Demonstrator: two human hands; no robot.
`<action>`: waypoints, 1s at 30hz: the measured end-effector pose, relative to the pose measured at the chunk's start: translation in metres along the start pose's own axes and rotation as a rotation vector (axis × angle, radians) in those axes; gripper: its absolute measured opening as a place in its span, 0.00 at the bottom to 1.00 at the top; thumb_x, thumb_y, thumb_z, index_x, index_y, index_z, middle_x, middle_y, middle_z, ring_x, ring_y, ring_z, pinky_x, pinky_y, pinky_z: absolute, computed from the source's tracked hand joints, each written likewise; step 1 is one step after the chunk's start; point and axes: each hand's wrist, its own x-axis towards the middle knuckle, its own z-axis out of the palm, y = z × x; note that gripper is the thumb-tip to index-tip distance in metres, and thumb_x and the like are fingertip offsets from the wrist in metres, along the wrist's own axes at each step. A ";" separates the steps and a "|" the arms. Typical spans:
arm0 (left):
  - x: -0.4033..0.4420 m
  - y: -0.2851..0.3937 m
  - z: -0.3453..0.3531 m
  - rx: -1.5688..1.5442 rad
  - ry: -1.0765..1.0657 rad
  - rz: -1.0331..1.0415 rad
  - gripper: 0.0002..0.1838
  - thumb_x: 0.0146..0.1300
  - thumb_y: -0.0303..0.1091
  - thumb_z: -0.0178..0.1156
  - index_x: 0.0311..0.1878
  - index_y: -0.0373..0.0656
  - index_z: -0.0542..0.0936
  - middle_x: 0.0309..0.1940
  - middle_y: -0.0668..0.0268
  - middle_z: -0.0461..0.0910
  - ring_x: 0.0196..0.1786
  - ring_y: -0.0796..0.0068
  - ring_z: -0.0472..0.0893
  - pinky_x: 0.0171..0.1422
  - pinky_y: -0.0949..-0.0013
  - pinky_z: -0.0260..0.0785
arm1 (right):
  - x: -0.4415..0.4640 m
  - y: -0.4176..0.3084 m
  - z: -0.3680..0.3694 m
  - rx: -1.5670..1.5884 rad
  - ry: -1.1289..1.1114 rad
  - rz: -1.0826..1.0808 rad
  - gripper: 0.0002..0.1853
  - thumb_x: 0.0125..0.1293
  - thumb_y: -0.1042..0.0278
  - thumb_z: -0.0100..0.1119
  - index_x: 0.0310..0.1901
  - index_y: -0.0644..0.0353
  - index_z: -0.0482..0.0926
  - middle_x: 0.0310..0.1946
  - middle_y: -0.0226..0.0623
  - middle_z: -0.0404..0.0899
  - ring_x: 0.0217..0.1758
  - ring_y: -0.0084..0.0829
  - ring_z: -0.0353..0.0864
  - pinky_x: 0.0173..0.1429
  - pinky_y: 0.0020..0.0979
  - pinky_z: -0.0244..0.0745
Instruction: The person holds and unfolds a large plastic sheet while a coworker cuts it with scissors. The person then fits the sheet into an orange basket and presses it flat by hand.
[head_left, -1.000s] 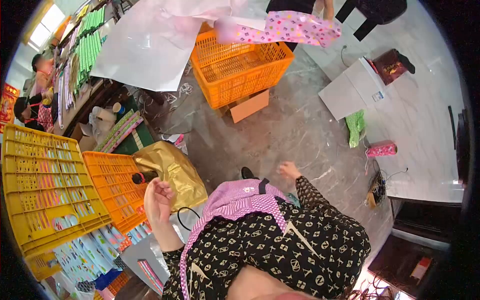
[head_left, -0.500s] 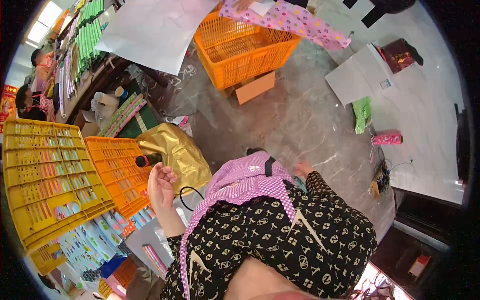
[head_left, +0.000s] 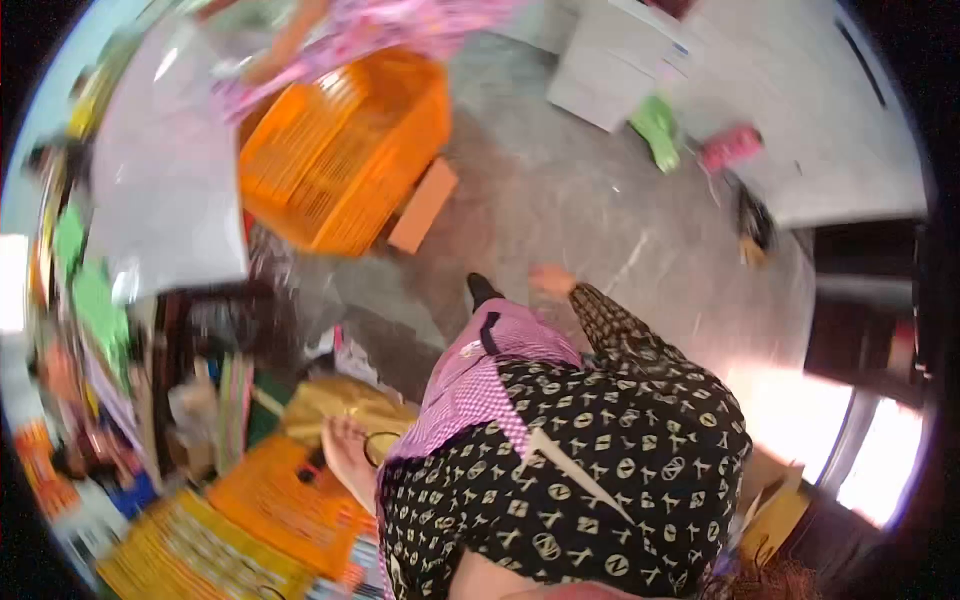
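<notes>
My left hand (head_left: pixel 345 448) is low at my left side, beside the gold plastic sheet (head_left: pixel 345 405). Its fingers look loosely apart and nothing shows in them, though motion blurs them. A thin dark loop (head_left: pixel 378 450) curves close to that wrist. My right hand (head_left: pixel 550 281) hangs over the grey floor, past the end of its patterned sleeve. Blur hides how its fingers lie, and I can make out nothing in it. A pink checked apron (head_left: pixel 470 405) covers my front, with a dark shoe (head_left: pixel 482 289) showing beyond it.
Ahead on the left stands an orange plastic basket (head_left: pixel 350 150), with a brown carton flap (head_left: pixel 423 205) beside it. Another person's arm (head_left: pixel 287 42) reaches over pink patterned material. A white sheet (head_left: pixel 165 170) lies farther left. Yellow and orange crates (head_left: pixel 285 490) are at lower left.
My view has turned right and the scene is tilted and blurred. The orange basket now appears farther left and lower. My right hand shows farther from my body; my left stays at my side.
</notes>
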 end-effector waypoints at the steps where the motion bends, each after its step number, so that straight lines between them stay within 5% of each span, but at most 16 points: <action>1: 0.044 -0.014 -0.023 0.062 -0.060 -0.170 0.13 0.62 0.43 0.52 0.47 0.50 0.72 0.35 0.66 0.74 0.36 0.70 0.71 0.43 0.64 0.66 | 0.044 -0.033 -0.055 0.452 -0.299 0.677 0.18 0.55 0.55 0.52 0.39 0.60 0.77 0.31 0.42 0.79 0.32 0.36 0.78 0.39 0.37 0.72; 5: 0.079 -0.027 0.055 0.236 -0.230 -0.382 0.15 0.64 0.49 0.48 0.48 0.53 0.72 0.38 0.66 0.76 0.37 0.67 0.74 0.43 0.60 0.67 | 0.093 -0.047 -0.139 0.347 0.096 0.559 0.19 0.58 0.56 0.50 0.45 0.62 0.75 0.31 0.40 0.80 0.33 0.29 0.79 0.41 0.32 0.73; 9: 0.095 0.000 0.163 0.425 -0.319 -0.350 0.17 0.64 0.44 0.48 0.49 0.44 0.68 0.38 0.61 0.74 0.37 0.66 0.73 0.42 0.62 0.67 | 0.088 -0.009 -0.161 0.482 0.262 0.845 0.18 0.56 0.60 0.53 0.45 0.63 0.75 0.32 0.41 0.80 0.34 0.28 0.79 0.41 0.31 0.73; 13: 0.155 0.023 0.205 0.643 -0.333 -0.332 0.17 0.63 0.42 0.49 0.50 0.42 0.66 0.38 0.60 0.73 0.36 0.66 0.73 0.42 0.62 0.67 | -0.008 0.001 -0.141 0.387 0.371 1.175 0.16 0.54 0.59 0.53 0.38 0.63 0.77 0.27 0.41 0.79 0.32 0.30 0.79 0.38 0.32 0.73; 17: 0.170 0.035 0.250 0.733 -0.567 -0.209 0.17 0.62 0.41 0.50 0.49 0.40 0.68 0.37 0.61 0.73 0.37 0.66 0.73 0.42 0.61 0.67 | -0.175 0.008 -0.057 -0.296 -0.149 1.293 0.09 0.48 0.61 0.56 0.25 0.57 0.80 0.26 0.42 0.80 0.29 0.40 0.79 0.31 0.38 0.73; 18: 0.198 0.034 0.248 0.636 -0.568 -0.296 0.17 0.62 0.41 0.50 0.49 0.41 0.69 0.38 0.60 0.73 0.38 0.65 0.73 0.42 0.62 0.68 | -0.181 -0.037 -0.069 -0.423 -0.270 1.278 0.10 0.49 0.60 0.55 0.25 0.55 0.81 0.27 0.41 0.80 0.29 0.40 0.79 0.30 0.38 0.72; 21: 0.249 0.034 0.232 0.662 -0.441 -0.285 0.16 0.63 0.42 0.49 0.49 0.42 0.69 0.39 0.59 0.74 0.39 0.64 0.74 0.42 0.62 0.68 | -0.218 -0.093 -0.037 -0.247 -0.660 1.372 0.14 0.44 0.52 0.59 0.27 0.52 0.82 0.26 0.34 0.81 0.28 0.34 0.80 0.27 0.37 0.70; 23: 0.288 0.040 0.210 0.702 -0.416 -0.481 0.17 0.63 0.45 0.49 0.49 0.44 0.69 0.39 0.59 0.74 0.41 0.61 0.75 0.42 0.60 0.69 | -0.220 -0.115 -0.005 -0.351 -0.615 1.353 0.15 0.44 0.51 0.59 0.29 0.53 0.82 0.25 0.33 0.80 0.29 0.32 0.80 0.26 0.37 0.71; 25: 0.421 0.032 0.118 0.454 -0.803 -0.759 0.21 0.63 0.49 0.50 0.50 0.43 0.68 0.42 0.57 0.73 0.44 0.59 0.74 0.43 0.57 0.69 | -0.177 -0.139 -0.011 -0.241 -0.697 1.156 0.13 0.47 0.55 0.59 0.32 0.54 0.81 0.28 0.35 0.80 0.29 0.32 0.80 0.27 0.38 0.71; 27: 0.319 0.058 0.149 0.549 -0.524 -0.282 0.24 0.61 0.52 0.53 0.50 0.43 0.67 0.46 0.56 0.72 0.45 0.59 0.74 0.39 0.58 0.70 | -0.126 -0.140 -0.010 -0.122 -0.642 1.021 0.12 0.50 0.59 0.58 0.35 0.55 0.79 0.32 0.37 0.80 0.29 0.32 0.80 0.27 0.39 0.71; 30: 0.300 0.076 0.145 0.392 -0.180 -0.243 0.26 0.60 0.52 0.55 0.52 0.41 0.66 0.50 0.54 0.70 0.46 0.58 0.73 0.38 0.59 0.72 | -0.047 -0.115 -0.010 0.450 -0.127 1.016 0.12 0.54 0.61 0.58 0.34 0.61 0.78 0.27 0.35 0.77 0.26 0.29 0.75 0.28 0.34 0.71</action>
